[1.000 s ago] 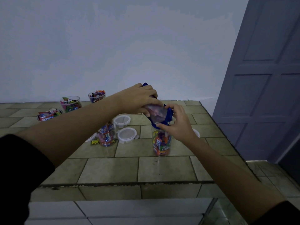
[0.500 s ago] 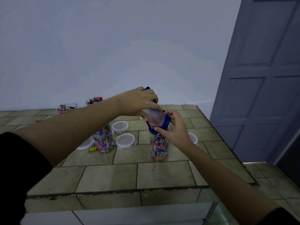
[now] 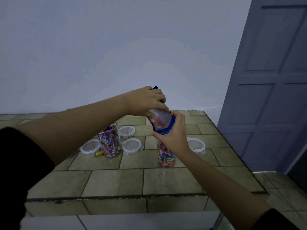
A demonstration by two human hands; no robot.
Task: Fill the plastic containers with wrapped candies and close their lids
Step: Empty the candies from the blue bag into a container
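Observation:
A blue candy bag (image 3: 162,121) is tipped mouth-down over a clear plastic container (image 3: 166,157) that stands on the tiled counter, holding wrapped candies. My left hand (image 3: 147,101) grips the bag's upper end from above. My right hand (image 3: 172,134) holds the bag's lower end at the container's mouth and hides the rim. A second clear container (image 3: 110,142), filled with wrapped candies, stands lidless to the left.
Several round clear lids lie on the counter: one (image 3: 90,146) left of the second container, two (image 3: 132,145) (image 3: 127,131) between the containers, one (image 3: 196,144) on the right. A yellow candy (image 3: 99,153) lies loose. The counter's right edge (image 3: 232,150) drops toward a grey door (image 3: 274,80).
The view has tilted up and shifted, so the candy bowls at the back left have left the frame. Both hands stay on the tipped bag over the container.

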